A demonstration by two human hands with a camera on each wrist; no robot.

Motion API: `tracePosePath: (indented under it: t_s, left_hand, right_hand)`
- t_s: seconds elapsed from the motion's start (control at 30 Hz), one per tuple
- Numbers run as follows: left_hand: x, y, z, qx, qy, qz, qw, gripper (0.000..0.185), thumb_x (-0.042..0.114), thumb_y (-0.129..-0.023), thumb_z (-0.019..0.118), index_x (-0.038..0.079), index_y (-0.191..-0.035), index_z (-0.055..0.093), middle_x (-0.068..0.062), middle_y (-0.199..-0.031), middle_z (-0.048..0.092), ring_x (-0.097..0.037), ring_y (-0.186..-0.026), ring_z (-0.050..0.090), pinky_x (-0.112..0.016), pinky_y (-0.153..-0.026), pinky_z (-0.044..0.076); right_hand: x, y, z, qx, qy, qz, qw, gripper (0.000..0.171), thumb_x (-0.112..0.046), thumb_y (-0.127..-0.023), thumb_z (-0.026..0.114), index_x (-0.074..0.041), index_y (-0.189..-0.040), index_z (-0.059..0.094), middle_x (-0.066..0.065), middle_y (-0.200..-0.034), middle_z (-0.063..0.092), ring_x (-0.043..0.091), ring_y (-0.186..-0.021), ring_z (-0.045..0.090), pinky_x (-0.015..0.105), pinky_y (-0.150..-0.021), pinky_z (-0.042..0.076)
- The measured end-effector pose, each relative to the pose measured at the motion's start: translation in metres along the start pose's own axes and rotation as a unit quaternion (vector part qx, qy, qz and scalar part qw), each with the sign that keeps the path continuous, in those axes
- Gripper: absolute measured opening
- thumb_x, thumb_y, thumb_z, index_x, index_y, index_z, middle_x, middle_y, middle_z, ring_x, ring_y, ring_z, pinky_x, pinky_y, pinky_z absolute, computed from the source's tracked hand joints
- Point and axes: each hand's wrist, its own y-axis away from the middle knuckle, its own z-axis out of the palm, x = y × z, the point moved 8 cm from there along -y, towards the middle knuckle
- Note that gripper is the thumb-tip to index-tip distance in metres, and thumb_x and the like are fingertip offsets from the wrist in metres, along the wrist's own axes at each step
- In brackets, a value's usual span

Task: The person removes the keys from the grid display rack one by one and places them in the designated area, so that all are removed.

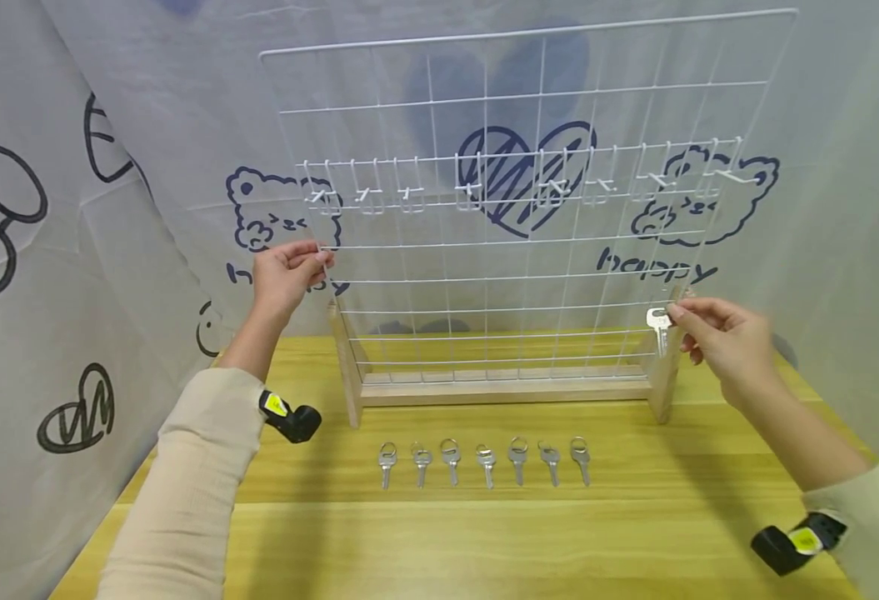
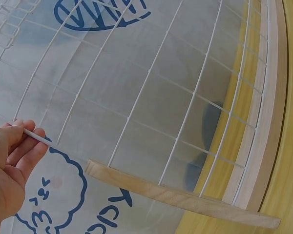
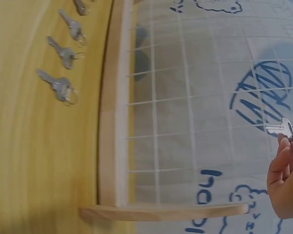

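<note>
My left hand [image 1: 283, 275] grips the left side wire of an upright white wire grid [image 1: 529, 33], its fingers and thumb closed round the wire in the left wrist view. On the other side, my right hand [image 1: 731, 342] pinches a silver key [image 1: 660, 325] near its head, in front of the stand's right upright. The blade of that key points down in the head view. Part of a key ring shows by the fingertips in the right wrist view. Several white wire hooks [image 1: 469, 192] hang in a row across the grid, above both hands.
A wooden stand [image 1: 506, 392] holds the grid upright on the yellow wood-grain table [image 1: 484, 542]. Several silver keys with rings, among them one key [image 1: 517, 458] near the middle, lie in a row before it. A white cloth [image 1: 147, 275] with blue drawings hangs behind and at the left.
</note>
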Motion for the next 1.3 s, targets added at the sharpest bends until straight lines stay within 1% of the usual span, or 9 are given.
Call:
tracePosePath:
  t_s: [0.13,0.37,0.5,0.67,0.8,0.9,1.0,1.17,1.3]
  left_hand:
    - [0.000,0.001,0.000,0.002,-0.001,-0.003,1.0000,0.032,0.006,-0.090,0.058,-0.010,-0.117,0.056,0.023,-0.067,0.063,0.006,-0.069,0.063,-0.008,-0.067,0.054]
    - [-0.001,0.001,0.000,0.009,-0.005,-0.007,0.9999,0.031,0.006,-0.090,0.058,-0.009,-0.118,0.056,0.022,-0.069,0.065,0.006,-0.069,0.063,-0.008,-0.067,0.054]
    - [-0.004,0.001,0.000,0.012,-0.020,-0.014,0.9996,0.031,0.007,-0.090,0.059,-0.006,-0.118,0.056,0.004,-0.090,0.073,0.006,-0.071,0.063,-0.009,-0.070,0.054]
    - [-0.003,0.000,0.000,0.016,-0.030,-0.016,0.9993,0.031,0.009,-0.090,0.059,-0.004,-0.118,0.058,-0.009,-0.108,0.068,0.006,-0.072,0.063,-0.010,-0.071,0.054]
    - [-0.003,0.000,-0.001,0.023,-0.038,-0.018,0.9988,0.031,0.010,-0.090,0.059,-0.004,-0.118,0.058,-0.010,-0.110,0.067,0.006,-0.072,0.062,-0.009,-0.071,0.054]
    - [-0.002,-0.001,0.001,0.023,-0.037,-0.020,0.9989,0.031,0.010,-0.090,0.059,-0.004,-0.118,0.058,-0.009,-0.109,0.068,0.005,-0.071,0.062,-0.009,-0.070,0.054]
    - [-0.002,-0.001,0.002,0.024,-0.031,-0.020,0.9990,0.031,0.009,-0.090,0.059,-0.005,-0.117,0.058,-0.007,-0.105,0.069,0.005,-0.071,0.062,-0.009,-0.069,0.054]
    - [-0.001,0.001,-0.001,0.027,-0.034,-0.021,0.9988,0.031,0.010,-0.090,0.059,-0.005,-0.118,0.058,-0.006,-0.104,0.069,0.007,-0.070,0.062,-0.008,-0.069,0.054]
    - [-0.002,0.002,0.000,0.029,-0.030,-0.026,0.9988,0.031,0.009,-0.090,0.059,-0.004,-0.118,0.058,-0.005,-0.104,0.070,0.006,-0.071,0.062,-0.009,-0.069,0.054]
  right_hand:
    - [0.015,0.008,0.000,-0.006,0.044,0.005,0.999,0.018,-0.013,-0.087,0.065,-0.027,-0.077,0.068,-0.016,-0.060,0.062,0.002,-0.047,0.051,0.013,-0.039,0.044]
    - [0.049,0.022,0.001,-0.013,0.073,0.037,0.997,0.024,-0.012,-0.088,0.063,-0.033,-0.076,0.066,-0.020,-0.063,0.064,0.000,-0.049,0.051,0.013,-0.041,0.045]
    - [0.071,0.030,0.000,-0.022,0.094,0.063,0.993,0.027,-0.013,-0.090,0.060,-0.035,-0.076,0.064,-0.022,-0.064,0.064,0.001,-0.049,0.051,0.014,-0.042,0.045]
    - [0.089,0.039,0.001,-0.035,0.141,0.073,0.987,0.019,-0.018,-0.091,0.059,-0.033,-0.080,0.062,-0.026,-0.068,0.063,0.002,-0.052,0.053,0.017,-0.045,0.048]
    - [0.106,0.045,0.005,-0.051,0.168,0.086,0.981,0.008,-0.022,-0.092,0.059,-0.020,-0.088,0.066,-0.028,-0.069,0.061,0.002,-0.054,0.054,0.018,-0.048,0.050]
    - [0.119,0.049,0.008,-0.060,0.169,0.095,0.979,0.022,-0.020,-0.092,0.058,-0.001,-0.099,0.064,-0.027,-0.069,0.062,0.003,-0.054,0.055,0.018,-0.047,0.050]
    - [0.132,0.055,0.009,-0.068,0.171,0.111,0.977,0.034,-0.019,-0.093,0.057,0.011,-0.108,0.057,-0.025,-0.070,0.062,0.004,-0.054,0.055,0.017,-0.047,0.050]
    - [0.155,0.066,0.013,-0.069,0.172,0.158,0.970,0.036,-0.019,-0.093,0.057,0.011,-0.113,0.055,-0.019,-0.068,0.063,0.003,-0.052,0.054,0.017,-0.044,0.049]
    - [0.166,0.070,0.012,-0.067,0.186,0.176,0.964,0.033,-0.015,-0.092,0.055,0.012,-0.112,0.055,-0.011,-0.064,0.061,0.003,-0.052,0.055,0.016,-0.043,0.048]
